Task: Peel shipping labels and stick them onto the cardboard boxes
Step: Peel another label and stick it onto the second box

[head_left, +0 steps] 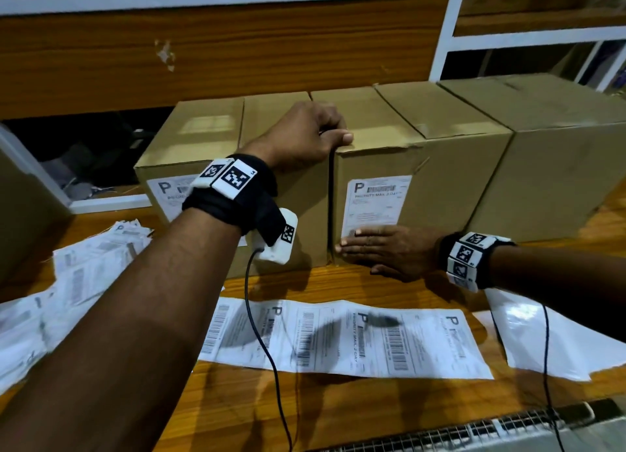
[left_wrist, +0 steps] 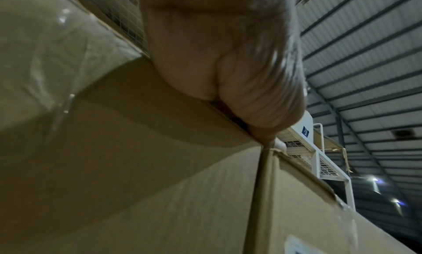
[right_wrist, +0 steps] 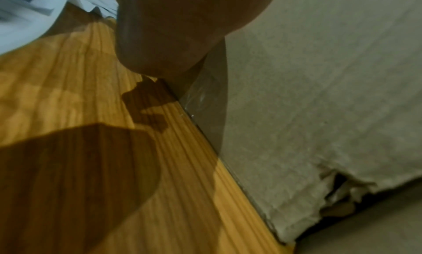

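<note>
Three cardboard boxes stand in a row on the wooden table. The middle box [head_left: 420, 147] carries a white shipping label [head_left: 374, 204] on its front face. My right hand [head_left: 382, 248] lies flat with straight fingers against the label's lower edge and the box front. My left hand [head_left: 315, 136] grips the top front corner of the middle box, thumb along its edge; the left wrist view shows the palm [left_wrist: 228, 68] on that corner. The left box [head_left: 200, 140] also bears a label [head_left: 169, 194], partly hidden by my left wrist. The right box [head_left: 559, 140] shows no label.
A strip of unpeeled labels [head_left: 345, 336] lies on the table [head_left: 237, 411] in front of the boxes. A loose pile of label sheets [head_left: 78, 272] sits at the left, and a blank backing sheet [head_left: 548, 336] at the right. A wooden shelf panel [head_left: 220, 52] rises behind the boxes.
</note>
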`<state>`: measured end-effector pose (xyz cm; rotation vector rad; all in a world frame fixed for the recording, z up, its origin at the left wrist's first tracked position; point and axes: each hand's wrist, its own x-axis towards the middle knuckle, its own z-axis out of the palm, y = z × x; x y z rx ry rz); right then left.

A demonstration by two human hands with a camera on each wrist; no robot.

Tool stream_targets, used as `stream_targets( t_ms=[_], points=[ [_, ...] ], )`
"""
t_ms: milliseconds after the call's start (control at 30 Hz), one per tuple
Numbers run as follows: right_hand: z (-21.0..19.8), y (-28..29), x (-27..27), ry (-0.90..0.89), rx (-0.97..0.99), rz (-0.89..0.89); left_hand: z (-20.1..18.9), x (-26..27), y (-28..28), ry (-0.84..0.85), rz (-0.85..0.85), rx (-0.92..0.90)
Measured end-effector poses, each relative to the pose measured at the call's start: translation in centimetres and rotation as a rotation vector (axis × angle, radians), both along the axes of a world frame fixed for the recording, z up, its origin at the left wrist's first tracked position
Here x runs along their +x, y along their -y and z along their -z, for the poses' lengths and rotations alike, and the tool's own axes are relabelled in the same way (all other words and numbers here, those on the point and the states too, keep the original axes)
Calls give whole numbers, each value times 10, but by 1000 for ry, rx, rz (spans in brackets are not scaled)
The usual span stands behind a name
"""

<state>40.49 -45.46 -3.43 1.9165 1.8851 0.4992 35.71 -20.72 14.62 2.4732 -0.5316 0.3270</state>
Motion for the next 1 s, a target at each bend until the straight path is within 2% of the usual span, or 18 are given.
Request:
stream_targets(
  t_ms=[67,200,333,533,700,767,900,1000],
  points=[
    [3,2,-1,-28,-29,15,0,0,1,4,-6,-8],
    [0,2,0,-45,54,0,0,-1,3,14,-18,-22],
    [-10,-1,5,-44,92,57,0,0,2,1,-23,-19],
    [5,6,-4,20,-35,30,-1,1,0,-1,-20,-7],
    [-11,26,-13,-61,-80,52,-2,0,-1,-5,-18,38],
    [-23,41,-12,-31,-122,97,-3,0,-1,-6,-21,37],
    [-25,70,-9,75,-369,232,-2,0,-1,-17,-24,39],
    [-29,83,-19,36,-422,311,-2,1,0,-18,-13,21]
  ],
)
